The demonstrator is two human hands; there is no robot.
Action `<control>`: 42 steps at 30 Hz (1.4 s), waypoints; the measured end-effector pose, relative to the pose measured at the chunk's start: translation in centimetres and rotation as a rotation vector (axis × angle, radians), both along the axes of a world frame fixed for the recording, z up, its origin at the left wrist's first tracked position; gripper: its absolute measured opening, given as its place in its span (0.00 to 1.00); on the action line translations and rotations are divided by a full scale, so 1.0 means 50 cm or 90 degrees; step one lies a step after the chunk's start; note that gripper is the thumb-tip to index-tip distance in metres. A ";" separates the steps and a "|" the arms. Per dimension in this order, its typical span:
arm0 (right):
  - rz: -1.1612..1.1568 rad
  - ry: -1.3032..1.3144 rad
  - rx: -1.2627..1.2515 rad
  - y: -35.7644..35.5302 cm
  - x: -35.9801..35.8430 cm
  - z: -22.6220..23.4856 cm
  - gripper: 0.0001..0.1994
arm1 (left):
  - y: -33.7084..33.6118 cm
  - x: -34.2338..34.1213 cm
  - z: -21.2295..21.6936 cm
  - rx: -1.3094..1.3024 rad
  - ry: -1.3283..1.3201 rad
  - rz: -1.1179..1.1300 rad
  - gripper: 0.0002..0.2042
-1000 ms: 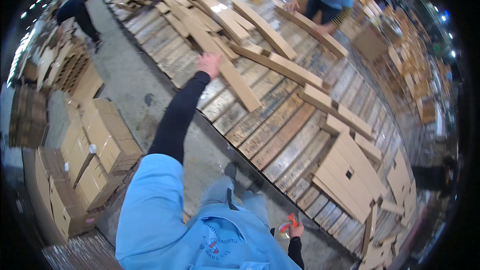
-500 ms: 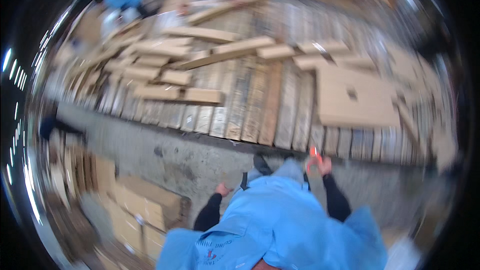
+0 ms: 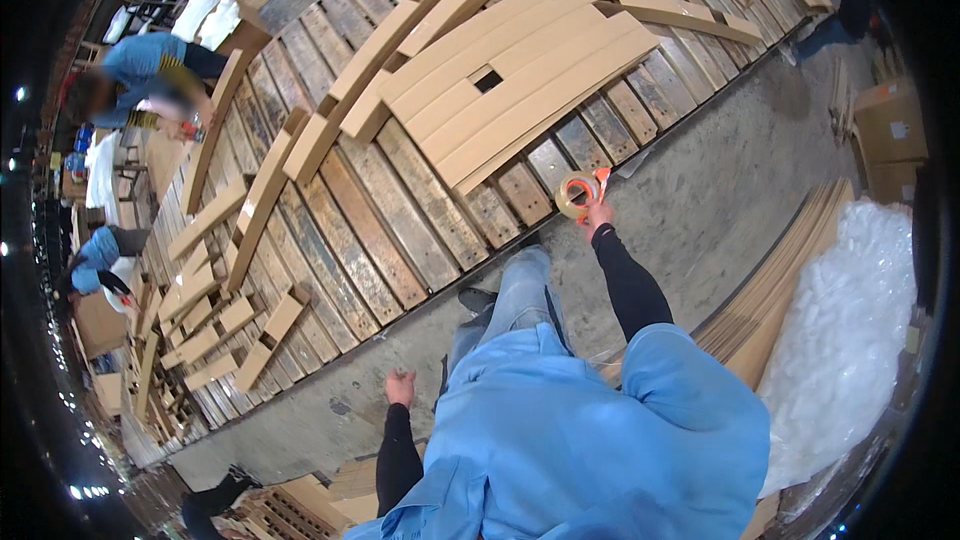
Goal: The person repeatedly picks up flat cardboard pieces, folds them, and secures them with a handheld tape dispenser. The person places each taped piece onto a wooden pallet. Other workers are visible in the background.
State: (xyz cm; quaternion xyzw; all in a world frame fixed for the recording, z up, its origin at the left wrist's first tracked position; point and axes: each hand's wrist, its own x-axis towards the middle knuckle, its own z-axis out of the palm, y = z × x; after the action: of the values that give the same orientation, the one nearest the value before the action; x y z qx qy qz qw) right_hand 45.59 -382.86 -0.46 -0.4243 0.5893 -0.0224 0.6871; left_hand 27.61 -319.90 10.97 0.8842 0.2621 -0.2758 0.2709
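My right hand (image 3: 597, 214) grips an orange tape dispenser (image 3: 603, 178) holding a roll of clear tape (image 3: 573, 194), just off the near edge of the slatted wooden platform (image 3: 545, 168). My left hand (image 3: 400, 387) hangs at my side over the concrete floor, its fingers loosely bent and a little apart, with nothing in it. Ahead of my right hand, a large flat stack of brown cardboard (image 3: 560, 80) with a small square hole lies on the slats. Long folded cardboard boxes (image 3: 265, 195) are spread around to its left.
Flat cardboard sheets (image 3: 780, 285) and a bulky clear plastic bag (image 3: 850, 310) of white stuff lie to my right. Brown cartons (image 3: 890, 130) stand farther right. Across the platform at left, a person in blue (image 3: 150, 65) handles a long box; another person (image 3: 100, 260) is nearby.
My view has swung to the right, bringing the plastic bag and the cardboard sheets into sight. The tape dispenser stays in my right hand; my left hand still hangs low.
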 end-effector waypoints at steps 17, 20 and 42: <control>0.123 0.145 -0.519 -0.222 0.206 -0.007 0.38 | -0.647 0.826 -0.081 -0.447 0.016 0.333 0.48; 0.152 0.056 -0.536 -0.205 0.177 0.059 0.39 | -0.696 0.830 -0.011 -0.262 -0.170 0.371 0.36; 0.547 -0.162 -0.538 0.016 0.410 0.127 0.43 | -0.753 0.837 -0.052 -0.030 -0.354 0.048 0.30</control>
State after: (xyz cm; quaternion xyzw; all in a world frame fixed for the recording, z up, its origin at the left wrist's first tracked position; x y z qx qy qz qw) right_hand 66.07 -382.05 5.87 -0.8533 0.2192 -0.0259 0.4724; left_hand 69.48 -357.56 8.36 0.9090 0.2039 -0.0182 0.3630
